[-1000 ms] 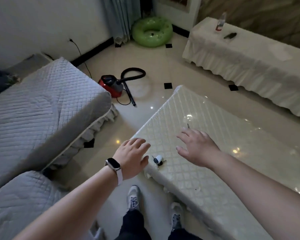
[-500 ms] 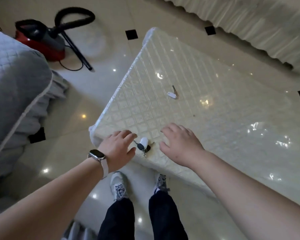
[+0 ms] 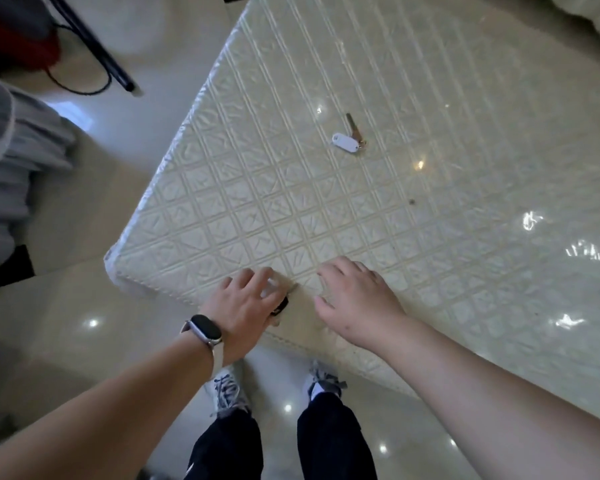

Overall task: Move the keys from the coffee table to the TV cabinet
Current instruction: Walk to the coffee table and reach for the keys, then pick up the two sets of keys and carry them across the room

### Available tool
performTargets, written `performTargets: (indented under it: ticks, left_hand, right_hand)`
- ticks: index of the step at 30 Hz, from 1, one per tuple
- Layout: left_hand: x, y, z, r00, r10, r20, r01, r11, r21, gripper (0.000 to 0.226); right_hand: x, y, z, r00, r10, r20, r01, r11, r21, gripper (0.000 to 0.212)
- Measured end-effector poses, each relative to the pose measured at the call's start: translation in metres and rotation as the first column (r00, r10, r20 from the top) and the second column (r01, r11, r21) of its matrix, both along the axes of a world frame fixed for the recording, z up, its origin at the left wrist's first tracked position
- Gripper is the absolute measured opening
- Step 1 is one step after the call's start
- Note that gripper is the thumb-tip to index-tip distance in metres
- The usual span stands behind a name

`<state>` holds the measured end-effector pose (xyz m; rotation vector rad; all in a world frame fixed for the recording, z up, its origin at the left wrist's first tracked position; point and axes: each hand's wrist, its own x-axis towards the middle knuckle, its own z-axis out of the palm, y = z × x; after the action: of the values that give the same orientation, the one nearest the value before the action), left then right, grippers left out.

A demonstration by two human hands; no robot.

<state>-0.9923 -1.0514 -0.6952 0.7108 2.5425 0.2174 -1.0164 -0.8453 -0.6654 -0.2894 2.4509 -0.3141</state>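
A bunch of keys with a dark fob lies near the front edge of the coffee table, which has a glossy quilted cream cover. My left hand, with a watch on the wrist, lies over the bunch with fingers curled around it; only the fob's edge and one key blade stick out. My right hand rests flat on the table just right of it, fingers apart, holding nothing. A single key with a white tag lies farther back on the table. The cloth-covered TV cabinet shows only at the top right corner.
A red vacuum cleaner with its black wand and cord lies on the shiny tile floor at the top left. A grey quilted sofa cover hangs at the left. My shoes stand right against the table's front edge.
My view has tipped down and closer to the table. My left hand slid right onto the key bunch and closed over it, hiding the white fob. My right hand stayed beside it.
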Motion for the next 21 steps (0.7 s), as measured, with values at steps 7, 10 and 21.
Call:
performTargets:
  ticks: [7,10,21]
  left_hand:
    - [-0.028,0.005,-0.006,0.997,0.029,0.073,-0.031,0.999,0.027,0.051]
    - [-0.046,0.009,-0.011,0.984,0.123,0.128,-0.128,0.991,0.033,0.039]
    - [-0.137,0.057,-0.01,0.681,0.634,0.367,-0.725,0.655,0.213,0.031]
  right_hand:
    - [-0.038,0.01,-0.005,0.999,-0.03,-0.028,0.03,0.999,-0.015,0.043]
    - [-0.066,0.017,-0.007,0.994,-0.084,-0.065,0.083,0.996,-0.019,0.042]
    - [-0.195,0.031,-0.027,0.92,-0.226,-0.32,0.244,0.97,0.017,0.048]
